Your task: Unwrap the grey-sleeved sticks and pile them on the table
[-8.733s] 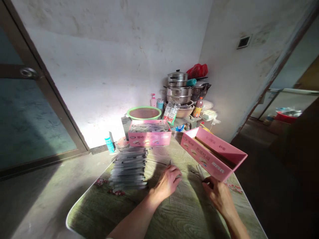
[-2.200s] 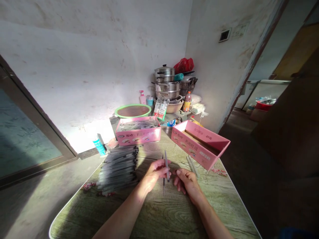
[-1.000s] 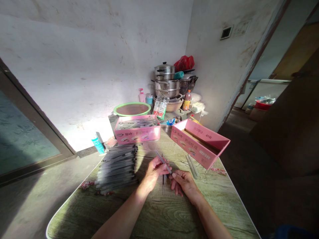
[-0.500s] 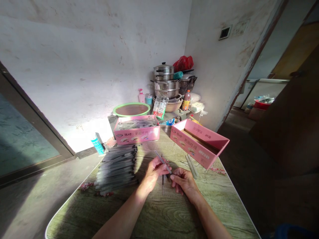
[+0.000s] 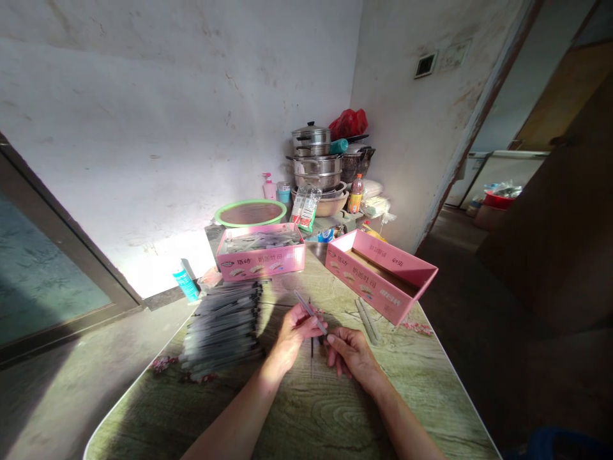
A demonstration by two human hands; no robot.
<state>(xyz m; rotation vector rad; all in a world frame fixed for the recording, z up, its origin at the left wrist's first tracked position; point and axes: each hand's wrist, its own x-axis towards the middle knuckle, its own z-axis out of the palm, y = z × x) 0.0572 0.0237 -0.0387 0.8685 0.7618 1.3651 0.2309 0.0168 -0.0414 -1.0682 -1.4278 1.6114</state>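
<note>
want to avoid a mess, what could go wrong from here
The slim grey stick may slip, being so thin: the left grip holds it, with the right grip at its lower end. The pile of sticks shows no band and lies near the left edge of the table, so a knock might scatter it. The right-hand pink box stands close to the right edge and could be bumped off.

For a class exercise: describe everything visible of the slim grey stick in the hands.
The grey stick looks straight and perhaps plastic, with a darker near end. It slants over the table, far end leftward. The left hand grips it mid-length; the right hand seemingly touches its near end. Finer detail is unclear.
</note>
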